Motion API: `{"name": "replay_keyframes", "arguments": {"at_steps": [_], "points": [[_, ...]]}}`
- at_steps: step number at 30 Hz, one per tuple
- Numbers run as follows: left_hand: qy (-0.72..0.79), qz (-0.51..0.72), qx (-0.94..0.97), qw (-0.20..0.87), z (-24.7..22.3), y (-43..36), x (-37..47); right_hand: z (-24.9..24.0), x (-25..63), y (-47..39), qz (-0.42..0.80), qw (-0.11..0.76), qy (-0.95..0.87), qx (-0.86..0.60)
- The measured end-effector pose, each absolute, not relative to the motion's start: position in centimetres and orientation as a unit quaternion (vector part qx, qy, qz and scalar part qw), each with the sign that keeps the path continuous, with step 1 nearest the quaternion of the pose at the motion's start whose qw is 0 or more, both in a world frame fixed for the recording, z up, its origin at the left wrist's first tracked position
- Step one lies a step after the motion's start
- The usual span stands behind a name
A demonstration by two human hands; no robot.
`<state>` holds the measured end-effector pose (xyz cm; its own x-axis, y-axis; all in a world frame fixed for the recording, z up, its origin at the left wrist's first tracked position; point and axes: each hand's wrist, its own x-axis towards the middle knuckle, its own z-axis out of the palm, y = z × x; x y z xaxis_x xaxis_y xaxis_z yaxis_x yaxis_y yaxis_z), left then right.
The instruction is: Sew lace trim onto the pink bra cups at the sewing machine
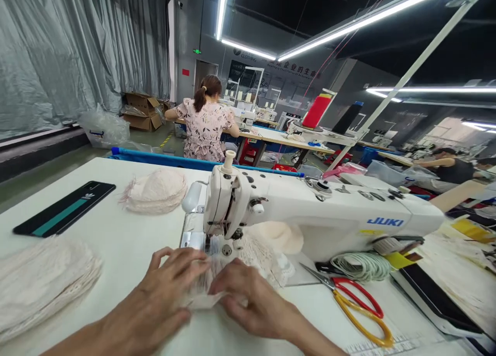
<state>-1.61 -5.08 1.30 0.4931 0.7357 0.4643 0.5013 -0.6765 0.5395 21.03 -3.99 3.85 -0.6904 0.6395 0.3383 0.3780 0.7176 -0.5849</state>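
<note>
My left hand (163,299) and my right hand (248,299) lie side by side on the white table (127,247), both pressing and pinching a small piece of cream lace fabric (201,294) just in front of the needle (207,242) of a white JUKI sewing machine (310,211). More of the lace (263,255) runs under the presser foot and bunches behind my right hand. The fingertips of both hands meet over the fabric.
A stack of cream lace pieces (39,283) lies at the left, another pile (155,190) behind. A dark phone (64,209) rests far left. Red and yellow scissors (356,304) and coiled green cord (362,265) lie at the right. A co-worker (205,121) sits ahead.
</note>
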Motion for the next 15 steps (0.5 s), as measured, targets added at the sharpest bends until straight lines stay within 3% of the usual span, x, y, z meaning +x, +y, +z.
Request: {"name": "replay_keyframes", "arguments": {"at_steps": [3,6,8,11,15], "points": [[0.415,0.281,0.728,0.468,2.6,-8.0,-2.5,6.0,22.3,-5.5,0.498,0.267,-0.756,-0.331],[0.377,0.259,0.551,0.698,3.6,-10.2,-2.4,7.0,23.3,-7.4,0.613,0.214,-0.687,-0.328],[0.343,0.263,0.478,0.765,4.0,-11.5,-2.1,7.2,23.1,-9.1,0.599,0.177,-0.714,-0.316],[0.320,0.273,0.459,0.782,4.2,-13.8,-1.9,7.2,21.7,-11.6,0.572,0.168,-0.730,-0.333],[0.350,0.278,0.416,0.792,3.5,-16.7,-2.2,6.5,20.6,-14.1,0.651,0.164,-0.674,-0.307]]}}
